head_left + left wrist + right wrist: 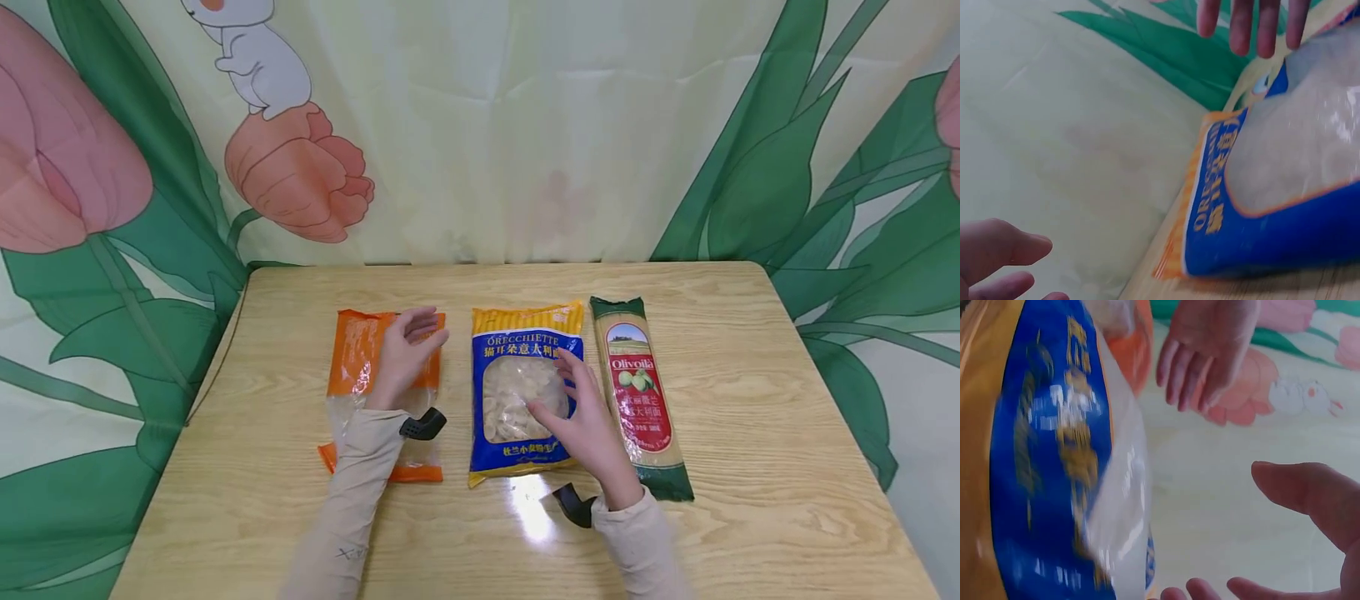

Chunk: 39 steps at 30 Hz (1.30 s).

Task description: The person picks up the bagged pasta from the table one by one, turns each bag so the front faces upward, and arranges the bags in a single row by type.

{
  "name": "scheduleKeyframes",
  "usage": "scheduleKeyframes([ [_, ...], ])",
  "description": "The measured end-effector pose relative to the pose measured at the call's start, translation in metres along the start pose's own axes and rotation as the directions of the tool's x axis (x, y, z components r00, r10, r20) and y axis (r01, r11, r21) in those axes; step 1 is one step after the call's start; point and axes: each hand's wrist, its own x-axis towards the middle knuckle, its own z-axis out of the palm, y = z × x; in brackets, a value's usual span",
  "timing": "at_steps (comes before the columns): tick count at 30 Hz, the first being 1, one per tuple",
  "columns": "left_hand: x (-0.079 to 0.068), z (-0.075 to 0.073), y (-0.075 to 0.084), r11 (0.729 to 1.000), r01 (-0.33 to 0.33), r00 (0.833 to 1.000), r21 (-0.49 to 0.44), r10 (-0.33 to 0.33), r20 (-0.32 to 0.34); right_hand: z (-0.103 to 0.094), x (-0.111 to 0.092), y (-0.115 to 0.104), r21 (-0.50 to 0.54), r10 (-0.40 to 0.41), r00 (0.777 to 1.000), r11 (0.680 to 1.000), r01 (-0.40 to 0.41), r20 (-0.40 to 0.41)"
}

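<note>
In the head view a blue and yellow bag of orecchiette point(523, 462) lies flat, its pale pasta showing through a clear window. My right hand point(581, 408) hovers over its right side, thumb and fingers spread apart with nothing between them. To the left is an orange and clear plastic package point(355, 346), partly covered by my left hand point(407, 350) and forearm. That hand is raised above the package, fingers loosely bent and holding nothing. The left wrist view shows the orecchiette bag point(1285, 237) beyond my thumb; in the right wrist view the bag point(1054, 475) looms close beside my fingers.
A long pack of spaghetti point(642, 400) with green ends and a red label lies right of the orecchiette bag, near my right wrist. All three packages rest on a wooden table point(765, 433). A flower-printed curtain point(480, 167) hangs behind the table's far edge.
</note>
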Motion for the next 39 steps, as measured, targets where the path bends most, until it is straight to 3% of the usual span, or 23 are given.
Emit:
scheduleKeyframes([
  [7, -0.001, -0.038, -0.001, 0.996, -0.012, 1.000, 0.087, 0.011, 0.011, 0.025, 0.006, -0.007, 0.048, -0.068, 0.997, 0.997, 0.066, 0.046],
  [18, 0.000, -0.078, -0.014, 0.983, 0.006, 0.999, 0.184, 0.003, -0.049, 0.059, 0.010, -0.023, 0.082, -0.139, 0.984, 0.988, 0.131, 0.109],
  [26, -0.003, -0.104, -0.024, 0.965, 0.109, 0.991, 0.238, -0.088, -0.096, 0.088, 0.010, -0.029, 0.071, -0.143, 0.971, 0.989, 0.131, 0.190],
  [31, -0.004, -0.118, -0.032, 0.962, 0.152, 0.985, 0.225, -0.128, -0.116, 0.103, 0.010, -0.028, 0.004, -0.099, 0.974, 0.995, 0.100, 0.205],
  [39, -0.002, -0.137, -0.048, 0.944, 0.259, 0.965, 0.205, -0.245, -0.089, 0.120, 0.008, -0.027, -0.082, -0.057, 0.970, 0.994, 0.078, 0.235],
])
